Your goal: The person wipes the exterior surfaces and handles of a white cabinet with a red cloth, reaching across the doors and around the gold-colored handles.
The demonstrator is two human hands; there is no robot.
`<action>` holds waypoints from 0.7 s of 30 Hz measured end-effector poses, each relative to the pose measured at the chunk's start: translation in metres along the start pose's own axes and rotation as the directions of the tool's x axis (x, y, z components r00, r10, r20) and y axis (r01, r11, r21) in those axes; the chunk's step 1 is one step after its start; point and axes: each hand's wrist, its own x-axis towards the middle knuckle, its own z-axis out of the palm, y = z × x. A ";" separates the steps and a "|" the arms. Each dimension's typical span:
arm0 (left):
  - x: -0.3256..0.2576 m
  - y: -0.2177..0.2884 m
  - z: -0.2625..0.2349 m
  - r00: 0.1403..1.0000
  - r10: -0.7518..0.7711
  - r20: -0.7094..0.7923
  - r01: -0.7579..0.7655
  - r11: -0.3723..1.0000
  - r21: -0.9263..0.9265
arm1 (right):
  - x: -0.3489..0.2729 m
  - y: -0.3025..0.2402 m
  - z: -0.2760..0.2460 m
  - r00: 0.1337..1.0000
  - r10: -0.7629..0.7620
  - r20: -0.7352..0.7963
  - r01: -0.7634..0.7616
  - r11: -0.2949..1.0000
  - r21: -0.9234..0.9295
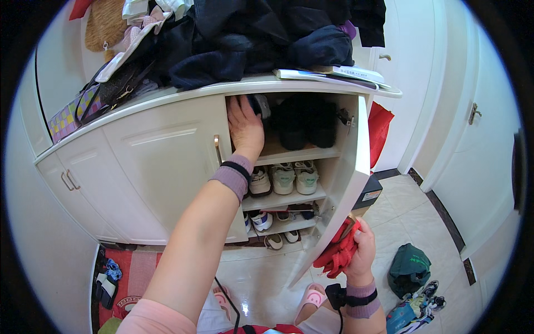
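Left hand (pixel 245 125): hidden on the palm side, left of the open door (pixel 362 156); impossible to read as gripping or merely touching.
Red bundle (pixel 336 250): partly covered by right hand (pixel 360 250), beside the open door's lower part; too crumpled to identify.
Black footwear (pixel 303 122): blurred into shadow, left of the open door.
White shoes (pixel 283 179): hidden at the toes, left of the open door.
Dark box (pixel 371 190): partly hidden behind the open door.
Dark clothes (pixel 239 39): cut off at the top, above the open door.

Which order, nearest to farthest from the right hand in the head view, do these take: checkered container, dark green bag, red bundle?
1. Red bundle, in the right hand.
2. Dark green bag, on the floor, rightward.
3. Checkered container, far left, atop the cabinet.
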 end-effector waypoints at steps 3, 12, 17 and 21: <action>0.003 0.004 -0.013 0.932 0.362 0.011 -0.361 0.924 0.128 | 0.001 0.002 0.004 1.000 -0.014 0.005 0.014 1.000 0.012; 0.023 0.006 -0.031 0.585 0.732 0.350 -0.707 0.248 0.662 | 0.000 0.003 0.009 1.000 0.001 0.008 -0.001 1.000 -0.021; -0.022 0.054 -0.050 0.700 0.348 0.623 -0.714 0.348 0.608 | 0.000 0.002 0.008 1.000 -0.008 -0.013 0.008 0.999 -0.047; -0.019 0.034 -0.056 0.576 0.456 0.679 -0.796 0.121 0.594 | 0.001 0.001 0.002 0.998 0.016 0.066 -0.016 1.000 0.007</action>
